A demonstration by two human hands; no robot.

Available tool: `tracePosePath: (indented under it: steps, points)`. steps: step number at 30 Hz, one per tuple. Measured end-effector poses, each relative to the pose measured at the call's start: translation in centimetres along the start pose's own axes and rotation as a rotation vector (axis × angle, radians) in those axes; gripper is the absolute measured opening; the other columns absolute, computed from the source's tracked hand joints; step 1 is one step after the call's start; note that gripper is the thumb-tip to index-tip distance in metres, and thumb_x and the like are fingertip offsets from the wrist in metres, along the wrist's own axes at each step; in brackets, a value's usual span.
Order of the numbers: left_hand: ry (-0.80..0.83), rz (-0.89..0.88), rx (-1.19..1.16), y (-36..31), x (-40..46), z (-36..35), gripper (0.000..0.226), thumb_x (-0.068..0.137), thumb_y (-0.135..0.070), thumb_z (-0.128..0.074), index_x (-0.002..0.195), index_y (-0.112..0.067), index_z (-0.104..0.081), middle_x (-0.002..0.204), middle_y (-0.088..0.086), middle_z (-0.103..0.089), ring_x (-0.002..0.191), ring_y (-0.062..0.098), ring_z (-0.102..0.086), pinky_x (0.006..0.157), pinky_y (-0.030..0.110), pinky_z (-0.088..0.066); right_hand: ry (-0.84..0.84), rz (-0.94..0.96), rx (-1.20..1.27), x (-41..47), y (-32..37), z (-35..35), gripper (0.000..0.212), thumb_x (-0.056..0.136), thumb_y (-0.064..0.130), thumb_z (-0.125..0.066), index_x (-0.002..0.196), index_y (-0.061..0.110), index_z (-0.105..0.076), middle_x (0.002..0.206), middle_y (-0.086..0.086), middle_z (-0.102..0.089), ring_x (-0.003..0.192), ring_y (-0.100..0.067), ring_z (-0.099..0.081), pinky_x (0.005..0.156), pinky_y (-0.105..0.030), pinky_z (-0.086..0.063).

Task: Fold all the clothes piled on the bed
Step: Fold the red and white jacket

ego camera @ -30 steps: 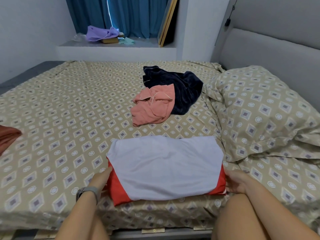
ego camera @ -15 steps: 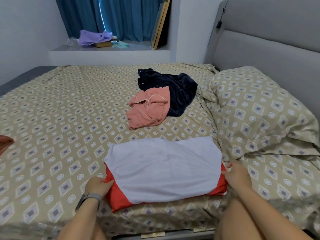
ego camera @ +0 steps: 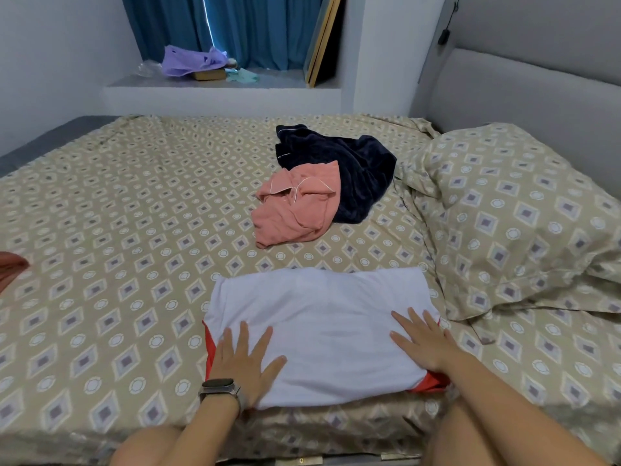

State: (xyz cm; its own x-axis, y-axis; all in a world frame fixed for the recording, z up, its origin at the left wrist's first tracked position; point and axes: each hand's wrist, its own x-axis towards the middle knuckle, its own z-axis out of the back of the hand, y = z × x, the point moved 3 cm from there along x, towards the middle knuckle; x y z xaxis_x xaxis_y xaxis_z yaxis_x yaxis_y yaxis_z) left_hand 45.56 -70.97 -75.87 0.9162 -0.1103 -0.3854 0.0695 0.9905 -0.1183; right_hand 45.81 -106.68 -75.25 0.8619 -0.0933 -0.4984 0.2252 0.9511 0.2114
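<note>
Hands lie flat on a folded white garment (ego camera: 319, 327) at the near edge of the bed (ego camera: 117, 230). The left hand (ego camera: 247, 359), with a watch (ego camera: 220, 391) on its wrist, presses palm-down on the garment's near left part, fingers straight and spread, gripping nothing. The right hand (ego camera: 425, 341) presses the near right part the same way, fingers straight and fanned out, holding nothing. Red fabric of the same garment shows at its left edge and at its near right corner, under the white layer.

Farther back on the patterned sheet, a crumpled pink garment (ego camera: 295, 206) lies partly on top of a rumpled dark navy garment (ego camera: 353, 169); the two touch and sit well apart from the white one. A rust-coloured piece of cloth (ego camera: 11, 267) shows at the far left edge of the view. A pillow (ego camera: 521, 213) in the same pattern lies to the right, just beside the white garment, against a grey headboard (ego camera: 537, 89). Beyond the bed, a ledge (ego camera: 218, 87) below blue curtains (ego camera: 252, 25) carries a purple bag (ego camera: 191, 60).
</note>
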Motion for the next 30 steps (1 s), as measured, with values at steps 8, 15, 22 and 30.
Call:
tracePosePath:
  steps: [8,15,22,30]
  points:
    - [-0.285,0.017,-0.025,-3.0,1.0,2.2,0.063,0.099,-0.045,-0.009,0.154,-0.015,-0.009,0.162,0.01,0.005,0.149,0.032,0.003,0.119,0.049,-0.005,-0.377,-0.078,0.084,1.0,0.4,1.6,0.071,0.091,0.072,-0.023,0.152,0.042,-0.002,0.162,0.005,0.015,0.147,-0.023,0.022,0.118,-0.05,0.006]
    - [-0.43,-0.394,-0.061,-11.3,3.6,2.4,0.059,0.098,-0.045,-0.019,0.152,-0.022,-0.023,0.159,0.0,-0.017,0.147,0.021,-0.017,0.117,0.046,-0.008,-0.464,0.519,-0.14,2.8,9.0,-0.5,0.068,0.096,0.057,-0.006,0.155,0.026,-0.012,0.161,0.009,-0.003,0.15,-0.015,0.003,0.118,-0.038,0.008]
    - [-0.3,-0.234,-0.048,-11.5,10.2,1.2,0.083,0.079,-0.052,0.026,0.154,-0.023,0.005,0.162,-0.002,0.009,0.148,0.017,0.014,0.119,0.04,0.013,-0.326,0.437,-0.27,7.7,12.6,-2.7,0.086,0.074,0.057,0.018,0.154,0.026,0.009,0.16,0.01,0.015,0.142,-0.009,0.026,0.114,-0.039,0.02]
    - [-0.288,-0.018,0.005,-7.8,12.5,1.3,0.079,0.08,-0.053,0.022,0.153,-0.031,0.005,0.162,-0.001,0.01,0.148,0.024,0.012,0.117,0.051,0.011,-0.329,0.142,-0.086,9.6,5.9,0.4,0.08,0.089,0.066,0.001,0.156,0.023,-0.001,0.163,0.007,0.008,0.149,-0.014,0.013,0.12,-0.036,0.01]
